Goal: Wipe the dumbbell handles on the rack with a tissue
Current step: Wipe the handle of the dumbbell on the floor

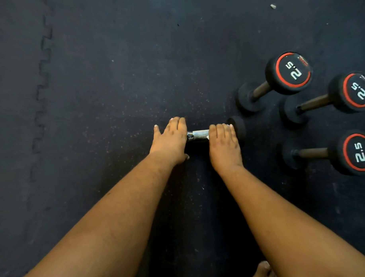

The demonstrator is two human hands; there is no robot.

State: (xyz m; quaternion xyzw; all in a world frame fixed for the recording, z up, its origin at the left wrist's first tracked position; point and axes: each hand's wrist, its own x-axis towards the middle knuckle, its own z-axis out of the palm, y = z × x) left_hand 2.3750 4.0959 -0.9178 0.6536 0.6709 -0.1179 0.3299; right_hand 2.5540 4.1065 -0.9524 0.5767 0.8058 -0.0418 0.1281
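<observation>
While both hands cover ends, dumbbell handle (200,134) lies left-right.

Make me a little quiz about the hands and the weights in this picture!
1. True or false: the black round-ended dumbbells marked 2.5 sit on a rack.
2. Which hand covers the shiny knurled metal handle beside the black weight end: A left hand, B right hand?
3. Fill in: the dark speckled rubber floor shows a ____-shaped seam.

Key: 1 false, they lie on the floor; 2 B; 3 jigsaw.
</observation>
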